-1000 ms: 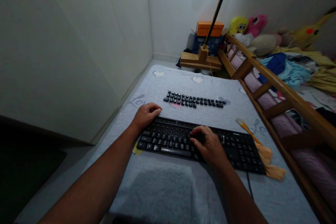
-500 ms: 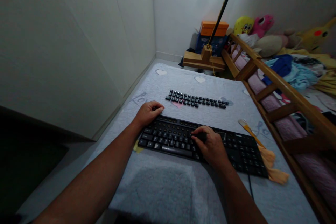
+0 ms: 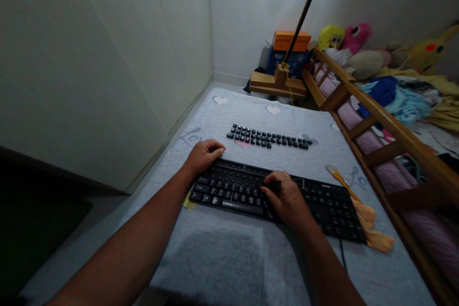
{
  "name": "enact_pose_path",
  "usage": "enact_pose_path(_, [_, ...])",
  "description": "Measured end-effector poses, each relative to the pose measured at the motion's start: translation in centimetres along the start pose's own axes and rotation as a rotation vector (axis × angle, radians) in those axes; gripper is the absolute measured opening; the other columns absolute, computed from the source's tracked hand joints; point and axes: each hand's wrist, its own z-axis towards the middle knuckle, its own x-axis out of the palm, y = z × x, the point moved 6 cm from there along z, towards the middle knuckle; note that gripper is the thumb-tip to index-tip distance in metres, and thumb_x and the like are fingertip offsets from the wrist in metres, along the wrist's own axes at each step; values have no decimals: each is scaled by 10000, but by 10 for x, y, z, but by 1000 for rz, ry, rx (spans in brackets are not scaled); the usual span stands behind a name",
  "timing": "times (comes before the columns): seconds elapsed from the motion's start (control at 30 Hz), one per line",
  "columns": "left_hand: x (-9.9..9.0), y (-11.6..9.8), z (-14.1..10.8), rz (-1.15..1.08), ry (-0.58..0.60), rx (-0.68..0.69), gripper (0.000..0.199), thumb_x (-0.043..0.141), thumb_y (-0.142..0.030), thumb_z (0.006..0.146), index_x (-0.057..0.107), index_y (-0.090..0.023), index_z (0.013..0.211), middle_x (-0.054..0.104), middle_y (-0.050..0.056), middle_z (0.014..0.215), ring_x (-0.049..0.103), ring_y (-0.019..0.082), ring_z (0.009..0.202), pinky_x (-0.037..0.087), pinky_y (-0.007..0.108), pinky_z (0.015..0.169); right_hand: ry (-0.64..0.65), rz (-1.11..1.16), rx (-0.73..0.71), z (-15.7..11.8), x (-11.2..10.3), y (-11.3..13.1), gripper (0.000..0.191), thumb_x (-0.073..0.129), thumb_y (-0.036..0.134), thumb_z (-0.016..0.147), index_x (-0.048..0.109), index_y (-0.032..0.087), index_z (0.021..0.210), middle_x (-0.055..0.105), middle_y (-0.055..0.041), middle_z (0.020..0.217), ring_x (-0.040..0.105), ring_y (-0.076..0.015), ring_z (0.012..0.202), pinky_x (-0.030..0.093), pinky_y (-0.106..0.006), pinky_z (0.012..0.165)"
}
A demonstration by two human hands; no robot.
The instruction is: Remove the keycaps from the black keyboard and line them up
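A black keyboard (image 3: 244,206) lies at a slant on the light blue cloth, its upper rows bare of keycaps. My left hand (image 3: 205,157) is closed over its far left corner, thumb against fingers. Over the middle of the keyboard, my right hand (image 3: 285,198) is closed in a pinch, fingertips down near the keys. Something dark shows within the right fingers, but its kind is hidden. Beyond the keyboard, several loose black keycaps (image 3: 263,137) are laid out in rows.
A brush with an orange handle (image 3: 344,185) and an orange cloth (image 3: 380,241) lie right of the keyboard. The keyboard's cable (image 3: 342,253) runs toward me. A wooden bed rail (image 3: 383,122) borders the right side; a pale cabinet (image 3: 107,76) stands left. Boxes (image 3: 292,41) sit at the back.
Almost nothing differs. The view has shifted very slightly, and both hands keep their places at the keyboard.
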Motion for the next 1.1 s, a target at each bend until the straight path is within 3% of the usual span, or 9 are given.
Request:
enact_pose_path(0.33, [1,2,1,9,-1,7,272,591,-397,763,710,-166,841,715,47,810,640,200,773,502,336,775,44,1,144,6,-1,-6,81,603,253,797,622,195,850,640,-45,853,581,-204,837,447,-346,775])
enact_pose_path(0.67, [0,0,0,11,10,9,271,581,-390,773,705,-158,841,716,55,839,645,203,791,501,336,791,-1,-28,14,1,1,4,44,609,154,781,588,191,793,645,-60,843,573,-214,855,448,-352,805])
enact_pose_path(0.9, [0,0,0,28,23,21,269,565,-388,783,697,-162,850,708,54,846,642,208,825,500,341,805,-17,38,148,0,0,-6,52,597,216,791,628,188,823,674,-58,853,616,-200,818,468,-333,771])
enact_pose_path(1.1, [-2,-30,-7,207,-15,250,174,562,-287,811,692,-187,871,687,69,984,605,231,988,436,389,941,17,27,182,4,-3,-6,73,598,242,789,635,189,821,672,-31,764,616,-179,715,455,-296,687])
